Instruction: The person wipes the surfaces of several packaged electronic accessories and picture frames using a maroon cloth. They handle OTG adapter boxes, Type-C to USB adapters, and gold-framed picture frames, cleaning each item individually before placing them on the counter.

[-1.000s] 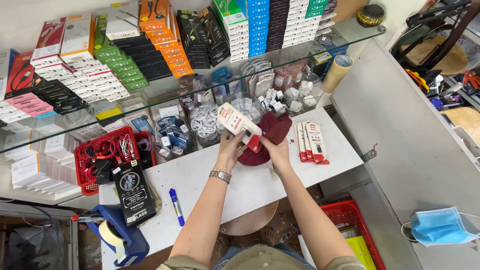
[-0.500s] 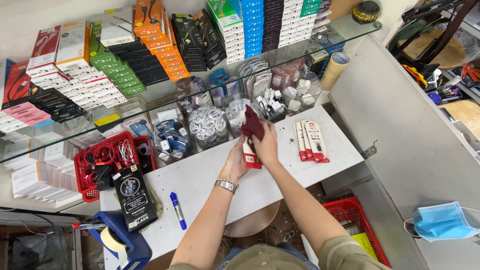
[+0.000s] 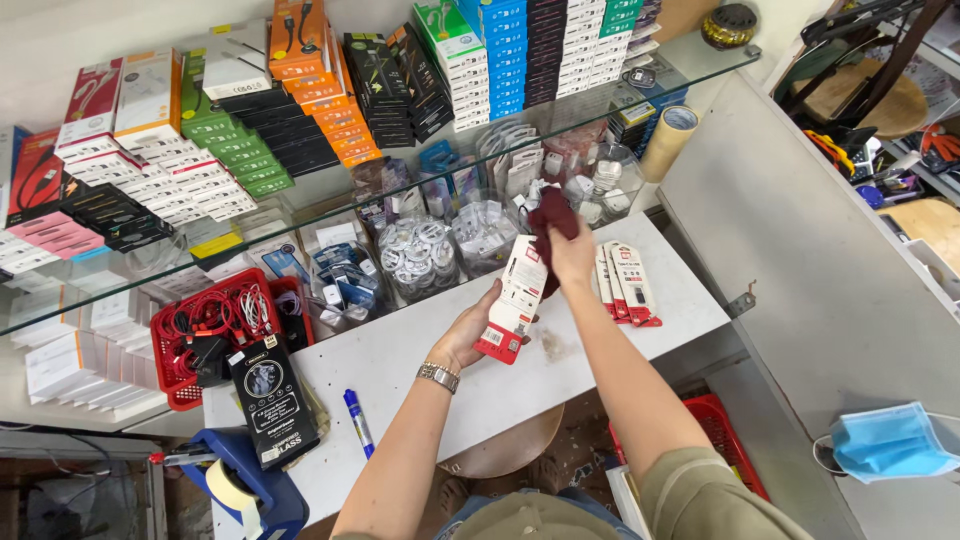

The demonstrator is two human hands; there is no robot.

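Scanning from the red basket (image 3: 215,335) rightward over the white counter (image 3: 420,355), I note: blue pen (image 3: 358,421) lying flat; left hand (image 3: 470,332) clamped on a white-and-red packet (image 3: 514,299), held tilted above the counter; right hand (image 3: 572,256) closed round a maroon cloth (image 3: 552,214) against the packet's top; more packets (image 3: 627,283) lying just right.

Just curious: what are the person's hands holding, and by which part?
Left hand holds a white-and-red package by its lower edge; right hand grips a dark red cloth bunched at its bottom.
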